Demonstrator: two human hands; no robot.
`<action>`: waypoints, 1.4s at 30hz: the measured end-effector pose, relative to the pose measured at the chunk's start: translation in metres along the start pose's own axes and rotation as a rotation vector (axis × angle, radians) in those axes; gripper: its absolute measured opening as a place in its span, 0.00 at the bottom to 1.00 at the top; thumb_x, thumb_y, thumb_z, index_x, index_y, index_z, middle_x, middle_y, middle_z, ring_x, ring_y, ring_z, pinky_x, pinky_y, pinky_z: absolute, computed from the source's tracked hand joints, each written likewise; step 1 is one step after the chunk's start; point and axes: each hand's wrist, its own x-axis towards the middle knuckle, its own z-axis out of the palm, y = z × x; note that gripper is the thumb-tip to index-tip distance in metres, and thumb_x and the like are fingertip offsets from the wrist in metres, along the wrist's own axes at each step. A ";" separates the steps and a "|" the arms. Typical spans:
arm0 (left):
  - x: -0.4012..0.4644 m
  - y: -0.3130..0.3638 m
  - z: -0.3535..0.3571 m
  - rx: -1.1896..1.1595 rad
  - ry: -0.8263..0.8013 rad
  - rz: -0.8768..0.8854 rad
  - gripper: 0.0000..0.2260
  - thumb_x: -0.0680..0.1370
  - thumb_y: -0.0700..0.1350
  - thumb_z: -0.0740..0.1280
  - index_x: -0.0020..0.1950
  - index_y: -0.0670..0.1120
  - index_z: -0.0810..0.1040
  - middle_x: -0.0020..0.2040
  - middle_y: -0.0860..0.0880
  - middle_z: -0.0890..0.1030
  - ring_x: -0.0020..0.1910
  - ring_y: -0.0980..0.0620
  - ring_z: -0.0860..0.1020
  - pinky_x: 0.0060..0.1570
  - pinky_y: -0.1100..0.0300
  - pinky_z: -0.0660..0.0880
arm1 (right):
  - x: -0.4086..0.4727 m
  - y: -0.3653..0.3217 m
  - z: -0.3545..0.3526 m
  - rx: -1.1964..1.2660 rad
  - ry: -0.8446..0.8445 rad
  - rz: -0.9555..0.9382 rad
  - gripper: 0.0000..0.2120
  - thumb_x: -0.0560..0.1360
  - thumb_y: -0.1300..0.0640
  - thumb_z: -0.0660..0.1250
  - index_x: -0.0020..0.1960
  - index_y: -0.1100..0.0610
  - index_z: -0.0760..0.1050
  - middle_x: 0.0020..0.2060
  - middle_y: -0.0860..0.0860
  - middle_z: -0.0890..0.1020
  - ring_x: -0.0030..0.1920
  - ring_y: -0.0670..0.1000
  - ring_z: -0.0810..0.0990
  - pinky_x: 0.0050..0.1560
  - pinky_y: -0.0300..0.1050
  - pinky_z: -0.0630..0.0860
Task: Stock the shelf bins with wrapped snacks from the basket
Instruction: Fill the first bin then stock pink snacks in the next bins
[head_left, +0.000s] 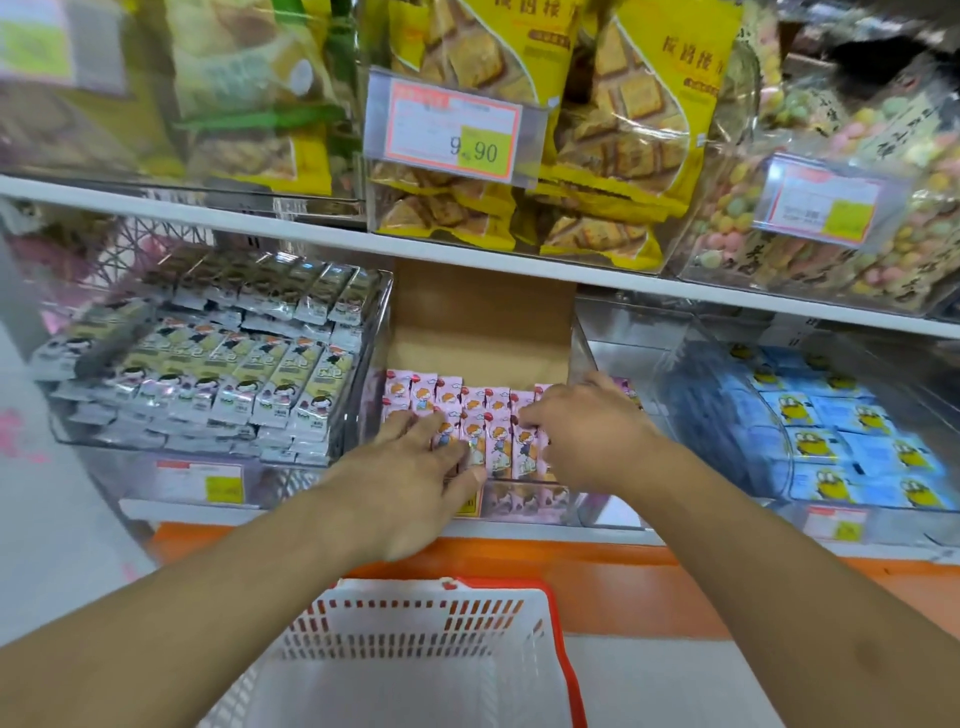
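2 hands in the middle bin (524, 491): left hand (415, 467) flat on the pink snacks (498, 415), right hand (587, 426) fingers curled onto the row, grip unclear. Basket (415, 654) looks empty. Packs light, crinkly, slippery; pinch by sealed ends

Both bare forearms reach forward and converge toward centre. Left hand (410, 467) palm down, fingers straight and spread, tips pressing forward. Right hand (587, 431) palm down, fingers bent slightly, pointing left toward the left hand; hands close, not touching.
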 end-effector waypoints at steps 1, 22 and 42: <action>-0.001 0.000 0.000 -0.018 0.006 -0.008 0.34 0.80 0.68 0.37 0.82 0.57 0.59 0.84 0.48 0.54 0.83 0.45 0.46 0.81 0.43 0.52 | -0.001 0.000 -0.003 0.022 -0.008 0.012 0.18 0.78 0.58 0.67 0.66 0.44 0.78 0.61 0.49 0.81 0.63 0.56 0.76 0.72 0.53 0.63; -0.004 0.009 -0.003 0.023 0.074 -0.086 0.30 0.82 0.67 0.41 0.81 0.58 0.60 0.83 0.47 0.54 0.81 0.42 0.52 0.80 0.44 0.53 | 0.008 0.005 -0.001 0.128 -0.063 -0.046 0.40 0.75 0.53 0.69 0.83 0.43 0.56 0.76 0.48 0.67 0.77 0.56 0.63 0.79 0.55 0.60; 0.021 0.010 -0.003 -0.116 0.061 -0.168 0.31 0.82 0.69 0.41 0.85 0.60 0.47 0.85 0.50 0.40 0.83 0.45 0.37 0.81 0.40 0.44 | 0.029 -0.002 -0.011 0.235 -0.213 -0.042 0.43 0.76 0.51 0.65 0.83 0.34 0.46 0.84 0.41 0.52 0.83 0.52 0.52 0.79 0.59 0.62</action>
